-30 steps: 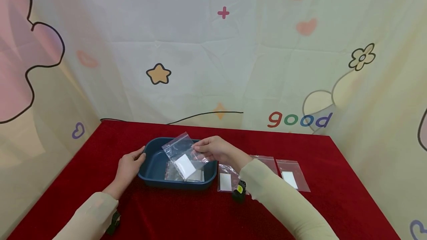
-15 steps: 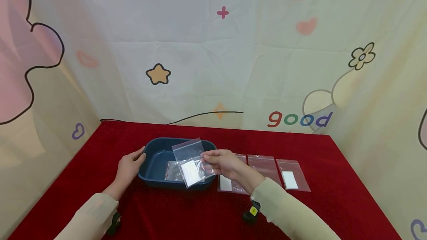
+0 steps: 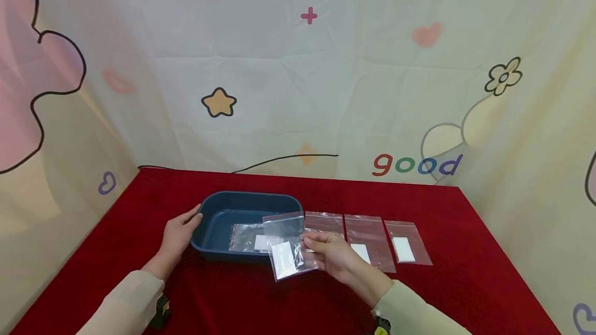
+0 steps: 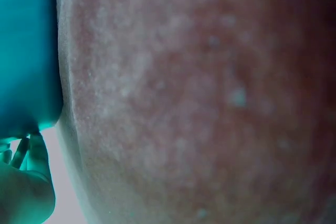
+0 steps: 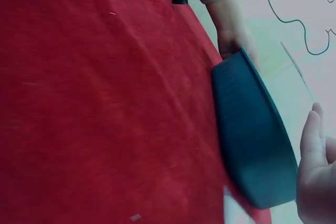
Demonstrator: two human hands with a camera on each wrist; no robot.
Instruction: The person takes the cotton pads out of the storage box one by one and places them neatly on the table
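My right hand (image 3: 332, 255) pinches a clear zip-lock bag (image 3: 284, 225) with a white rectangular piece inside, between thumb and fingers. The bag hangs tilted over the near right rim of a dark blue plastic basin (image 3: 219, 256). At the basin's left end, my left hand (image 3: 179, 234) holds the rim. Inside the basin lie more clear bags (image 3: 243, 238) with white pieces, partly hidden by the held bag. The right wrist view shows the basin (image 5: 252, 129) side-on, with my right hand (image 5: 317, 177) at the edge; the held bag is hardly visible there.
Right of the basin, flat on the red cloth (image 3: 223, 299), lie a zip-lock bag (image 3: 324, 217) partly behind my right hand, a middle bag (image 3: 368, 229) and a far right bag (image 3: 421, 252). A printed curtain (image 3: 279, 97) hangs behind the table.
My right hand has moved right and toward the front with the pinched bag, from above the basin to its near right rim. My left hand has stayed at the basin's left end.
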